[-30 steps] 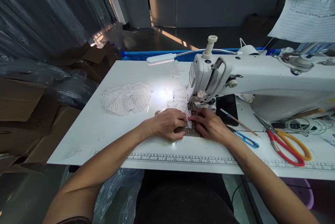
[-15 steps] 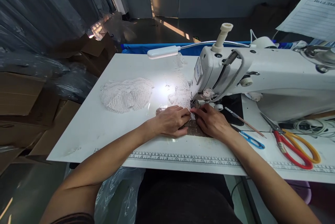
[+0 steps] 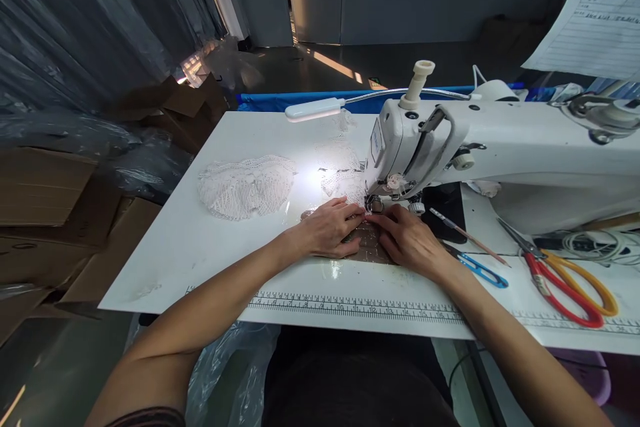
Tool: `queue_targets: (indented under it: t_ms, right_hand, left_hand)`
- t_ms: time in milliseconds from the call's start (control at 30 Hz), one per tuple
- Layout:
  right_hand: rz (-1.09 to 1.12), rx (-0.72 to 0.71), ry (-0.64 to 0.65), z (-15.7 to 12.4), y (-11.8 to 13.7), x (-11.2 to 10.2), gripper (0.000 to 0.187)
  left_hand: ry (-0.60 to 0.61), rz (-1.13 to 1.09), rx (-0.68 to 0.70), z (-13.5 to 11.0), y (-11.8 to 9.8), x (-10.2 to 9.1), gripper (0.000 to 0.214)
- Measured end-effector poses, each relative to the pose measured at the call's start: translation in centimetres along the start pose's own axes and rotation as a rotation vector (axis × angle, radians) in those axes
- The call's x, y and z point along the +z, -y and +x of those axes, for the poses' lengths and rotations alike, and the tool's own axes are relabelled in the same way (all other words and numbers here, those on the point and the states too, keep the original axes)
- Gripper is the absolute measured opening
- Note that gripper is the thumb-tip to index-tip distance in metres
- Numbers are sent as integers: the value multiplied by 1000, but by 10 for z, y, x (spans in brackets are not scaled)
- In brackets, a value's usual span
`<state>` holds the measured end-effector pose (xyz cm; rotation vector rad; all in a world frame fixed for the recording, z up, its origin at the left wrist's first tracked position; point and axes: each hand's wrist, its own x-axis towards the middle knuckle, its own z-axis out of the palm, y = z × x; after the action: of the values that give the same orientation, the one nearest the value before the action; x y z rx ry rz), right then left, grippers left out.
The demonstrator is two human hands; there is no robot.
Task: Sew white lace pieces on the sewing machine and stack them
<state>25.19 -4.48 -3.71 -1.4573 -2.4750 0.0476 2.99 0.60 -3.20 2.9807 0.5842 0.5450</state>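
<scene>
My left hand (image 3: 327, 230) and my right hand (image 3: 407, 240) lie side by side on a brown patterned fabric piece (image 3: 367, 245) on the white table (image 3: 200, 240). Both press it down with bent fingers, fingertips meeting just in front of the presser foot (image 3: 374, 204) of the white sewing machine (image 3: 480, 154). White lace (image 3: 343, 174) runs out behind the needle under the glare of the machine's lamp (image 3: 313, 109).
A heap of white lace (image 3: 245, 186) lies to the left. Right of my hands are blue thread snips (image 3: 483, 269), a pencil (image 3: 467, 236) and red-and-yellow scissors (image 3: 565, 277). A ruler strip (image 3: 350, 307) lines the front edge. Cardboard boxes (image 3: 45, 187) stand left.
Both hands have slid the brown fabric a little farther toward the presser foot; less white lace shows between my fingers. The camera view has shifted slightly.
</scene>
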Motion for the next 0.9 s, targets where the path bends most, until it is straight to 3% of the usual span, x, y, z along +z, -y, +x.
queue_targets:
  t_ms: [333,500,667,800,900]
  right_hand:
    - [-31,84,75,7,0,0,44]
    - [256,70,13,2,-9,-7,42]
    - [529,274,58,5,-24,-20,41]
    - [504,411,-43,12,-28,-16,50]
    - [471,373,-89,10,-24,-10,48]
  left_hand:
    - [81,-1,-93,4,2,-3,38]
    - [89,-4,-126,6,2,-3,43]
    - [64,-34,-135,6,5,2,51]
    - [45,-48,-127,6,8,4,53]
    - [42,-52,-128,5,9,6,53]
